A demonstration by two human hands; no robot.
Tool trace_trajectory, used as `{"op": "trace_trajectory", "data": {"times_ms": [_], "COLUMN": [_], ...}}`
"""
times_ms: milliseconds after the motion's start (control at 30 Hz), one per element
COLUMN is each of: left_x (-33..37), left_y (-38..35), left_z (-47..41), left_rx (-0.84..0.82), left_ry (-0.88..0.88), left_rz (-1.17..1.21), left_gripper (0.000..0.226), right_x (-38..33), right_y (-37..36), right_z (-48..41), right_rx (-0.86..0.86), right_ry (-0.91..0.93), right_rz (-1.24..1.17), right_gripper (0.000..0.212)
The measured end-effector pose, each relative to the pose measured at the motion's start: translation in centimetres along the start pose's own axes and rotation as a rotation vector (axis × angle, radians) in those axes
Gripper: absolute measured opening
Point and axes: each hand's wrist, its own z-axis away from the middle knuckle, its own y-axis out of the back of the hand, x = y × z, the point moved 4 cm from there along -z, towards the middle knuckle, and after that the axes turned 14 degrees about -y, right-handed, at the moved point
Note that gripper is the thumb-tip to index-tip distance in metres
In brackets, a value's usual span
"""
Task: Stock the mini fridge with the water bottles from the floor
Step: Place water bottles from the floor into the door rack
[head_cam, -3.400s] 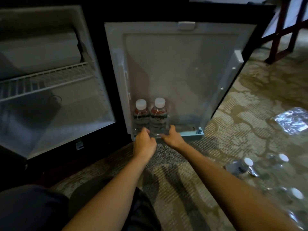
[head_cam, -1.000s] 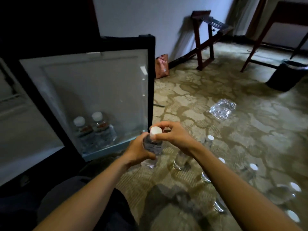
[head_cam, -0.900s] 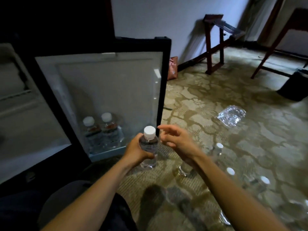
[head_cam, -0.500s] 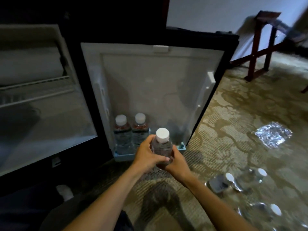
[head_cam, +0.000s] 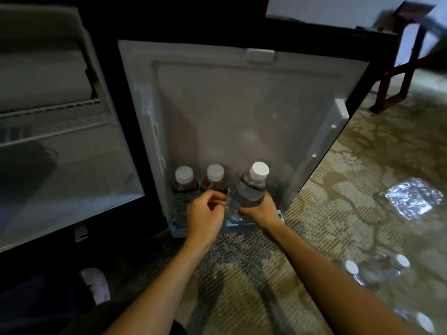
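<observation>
Water bottle (head_cam: 249,192) held tilted at the door shelf (head_cam: 177,228) of the open mini fridge (head_cam: 72,180).

The right hand (head_cam: 262,211) grips the lower body of the bottle from the right, with its fingers wrapped round it. The white cap points up and to the right, and the base points down and to the left. The left hand (head_cam: 205,215) sits just beside the base with its fingers curled and touching the bottle; whether it grips cannot be told. The bottle is just right of two upright bottles (head_cam: 183,187), which stand side by side at the left end of the pale blue shelf, against the inner panel of the fridge door (head_cam: 242,105). Further bottles (head_cam: 351,267) lie on the carpet (head_cam: 338,226) to the right, near the right forearm. Crumpled clear wrap (head_cam: 411,201) lies beyond them.
</observation>
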Motion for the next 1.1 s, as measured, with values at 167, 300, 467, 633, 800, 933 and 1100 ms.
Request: {"op": "trace_trajectory", "data": {"times_ms": [167,300,467,633,800,933,1100], "left_x": [-1.3,-1.3,-1.0,-1.4,-1.1,-0.9,1.0], "left_y": [0.8,0.8,0.5,0.1,0.0,-0.6,-2.0], "left_z": [0.0,0.1,0.5,0.9,1.8,2.8,4.5], "left_rx": [0.043,0.021,-0.008,-0.106,-0.287,-0.401,-0.444], "left_ry": [0.043,0.022,-0.006,0.013,0.031,0.056,0.081], "left_rz": [-0.184,-0.243,-0.231,-0.279,-0.273,-0.347,-0.375], "left_gripper": [0.026,0.023,0.028,0.043,0.056,0.064,0.065], "right_x": [0.3,1.0,0.9,0.3,0.2,0.5,4.2], "right_y": [-1.1,-2.0,-2.6,-2.5,-2.4,-1.3,3.0], "right_z": [-0.3,-0.7,-0.3,-0.4,-0.1,2.1,6.2], "right_rx": [-0.089,-0.072,-0.08,-0.069,-0.143,-0.127,-0.092], "right_ry": [-0.064,-0.124,-0.122,-0.118,-0.131,-0.107,-0.114], "right_rz": [0.107,0.049,-0.043,-0.02,0.082,0.056,-0.074], "right_gripper": [0.051,0.067,0.074,0.071,0.081,0.079,0.071]}}
